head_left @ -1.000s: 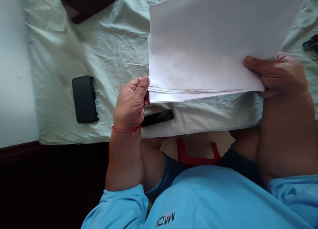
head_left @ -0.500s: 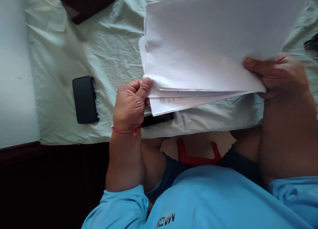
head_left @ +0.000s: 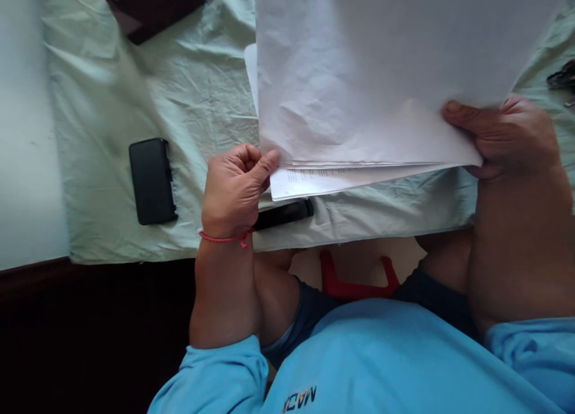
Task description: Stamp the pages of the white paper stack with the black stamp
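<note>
The stack of white paper sheets (head_left: 359, 102) is held up off the tabletop (head_left: 31, 132), tilted toward the camera, with both hands on its near edge. The right hand (head_left: 503, 135) pinches the near right corner, thumb on top and the other fingers hidden underneath, so it is closed on the stack. The left hand (head_left: 233, 189) sits at the near left corner, its thumb and curled fingers (head_left: 269, 161) narrowed on the edges of the upper sheets, which are lifted and fanned apart from the lower ones; a bottom sheet with faint printed lines (head_left: 314, 177) shows beneath. Judging by this, the leafing through the sheets is somewhere in its middle: a thick upper part is raised, a few sheets lie below, and how many have been gone through cannot be told. Under the stack lies a crumpled pale green cloth (head_left: 202, 96) covering the tabletop, its near edge running just below the left hand. A black phone (head_left: 153, 180) lies well to the left with open cloth around it, a slim black object (head_left: 285, 213) rests just under the left hand near the cloth's edge, a dark box (head_left: 148, 3) sits at the far left, and a small dark item (head_left: 561, 78) shows at the right border. The freest room is the cloth between phone and paper
</note>
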Available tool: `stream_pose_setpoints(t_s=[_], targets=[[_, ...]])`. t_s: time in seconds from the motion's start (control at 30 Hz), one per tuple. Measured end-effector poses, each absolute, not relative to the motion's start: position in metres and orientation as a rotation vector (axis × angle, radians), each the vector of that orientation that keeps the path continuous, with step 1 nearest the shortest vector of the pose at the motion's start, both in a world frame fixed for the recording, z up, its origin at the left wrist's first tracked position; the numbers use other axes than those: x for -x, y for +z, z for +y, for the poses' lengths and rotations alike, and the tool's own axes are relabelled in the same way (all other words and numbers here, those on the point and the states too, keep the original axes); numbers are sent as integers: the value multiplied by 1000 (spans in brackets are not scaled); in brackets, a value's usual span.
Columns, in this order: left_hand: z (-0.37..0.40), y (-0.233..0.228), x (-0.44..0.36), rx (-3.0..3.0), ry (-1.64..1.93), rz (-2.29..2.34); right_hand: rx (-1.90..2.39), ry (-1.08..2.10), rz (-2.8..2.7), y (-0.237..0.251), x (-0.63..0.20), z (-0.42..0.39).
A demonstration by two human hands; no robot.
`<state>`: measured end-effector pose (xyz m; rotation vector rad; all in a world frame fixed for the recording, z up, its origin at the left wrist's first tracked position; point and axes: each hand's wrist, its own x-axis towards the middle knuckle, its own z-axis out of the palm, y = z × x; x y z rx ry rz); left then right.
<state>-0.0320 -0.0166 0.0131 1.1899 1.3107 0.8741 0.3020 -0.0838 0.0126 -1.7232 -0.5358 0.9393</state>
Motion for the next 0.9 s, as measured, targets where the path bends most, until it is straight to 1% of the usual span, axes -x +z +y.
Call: stream_pose_setpoints(t_s=[0.23,0.43,0.57,0.7,0.9], targets=[[-17,13,34,-1240,847,1271,1697,945,-498,10,-304,-84],[-11,-6,31,-1112,1021,1157,1581,966,-593,-10,-321,-84],[-7,-12,32,-1100,1069,1201,1546,996,-612,-14,-325,-85],[-7,-9,37,-1155,1022,1288,1511,1025,-599,-15,-324,-85],[-5,-11,41,-1243,949,1269,1527,999,-554,-18,-325,-83]])
